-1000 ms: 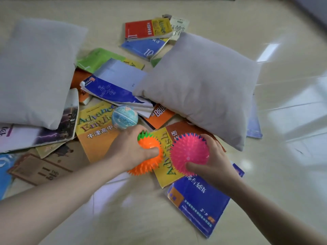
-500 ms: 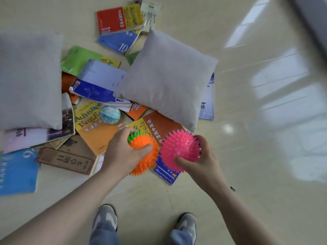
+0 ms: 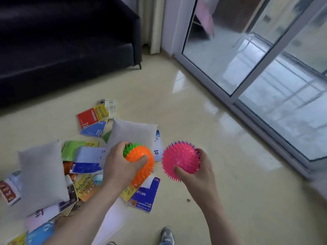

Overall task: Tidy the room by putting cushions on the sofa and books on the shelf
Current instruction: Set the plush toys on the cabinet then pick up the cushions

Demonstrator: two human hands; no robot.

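Observation:
My left hand grips an orange spiky ball with a green tip. My right hand holds a pink spiky ball. Both balls are lifted above the floor. Below them lie two grey cushions, one at the left and one in the middle, on a scatter of several books: a red one, a blue one, a yellow English book. A dark sofa stands at the back left.
A small blue globe ball lies among the books. Glass sliding doors run along the right side. The beige tiled floor stretches between the doors and the pile. My shoes show at the bottom edge.
I have stood up and the view has risen and tilted, bringing the sofa and glass doors into sight. Both hands have lifted the spiky balls away from the books.

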